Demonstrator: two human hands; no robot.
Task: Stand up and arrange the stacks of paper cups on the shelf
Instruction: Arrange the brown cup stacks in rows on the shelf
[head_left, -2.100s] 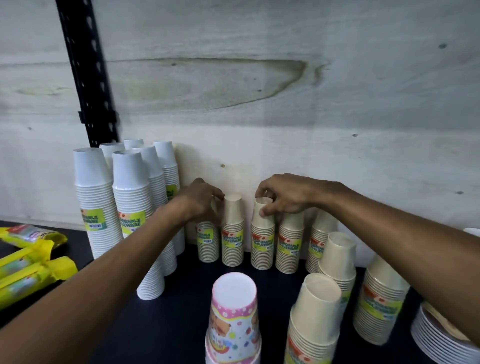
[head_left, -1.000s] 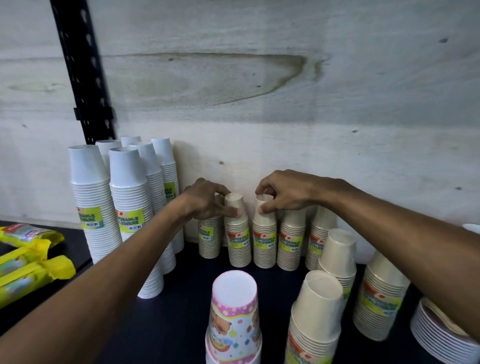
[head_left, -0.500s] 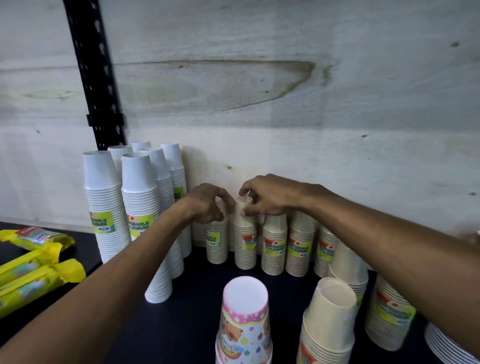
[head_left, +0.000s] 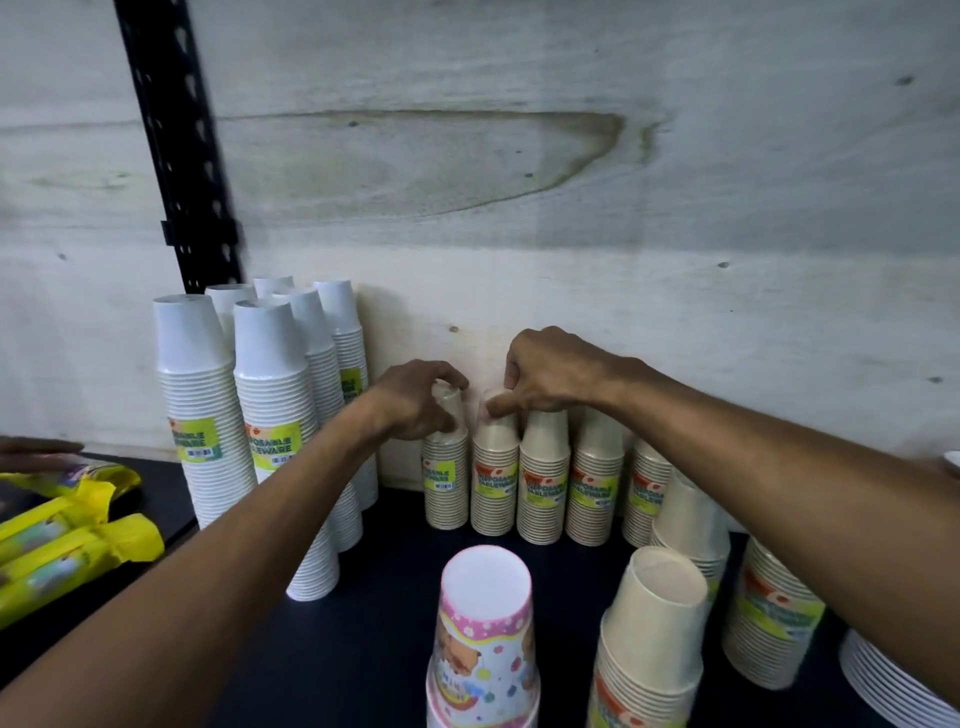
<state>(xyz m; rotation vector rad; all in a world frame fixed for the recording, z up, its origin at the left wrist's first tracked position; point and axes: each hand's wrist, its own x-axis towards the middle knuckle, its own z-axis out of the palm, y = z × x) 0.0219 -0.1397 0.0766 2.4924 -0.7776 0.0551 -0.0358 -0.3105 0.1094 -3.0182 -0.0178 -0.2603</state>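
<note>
Two small cup stacks at twelve o'clock: my left hand (head_left: 415, 402) clasps one stack (head_left: 445, 467), my right hand (head_left: 545, 376) pinches its neighbour (head_left: 495, 473). I nudge both upright, flush against the back row.

Counts, relative to the 2 gripped stacks: 5 small beige cup stacks (head_left: 543, 483) in the back row; left hand (head_left: 415, 402) grips the top of the 1st, right hand (head_left: 550, 382) the top of the 2nd, 3 more run to the right of the grips. 6 tall white cup stacks (head_left: 270, 415) left of the grips. 3 larger beige stacks (head_left: 649, 644) nearer the camera, right of the grips. 1 pink patterned stack (head_left: 485, 639) directly below the grips. 1 white plate stack (head_left: 898, 686) far right. 3 yellow packets (head_left: 67, 551) far left.
</note>
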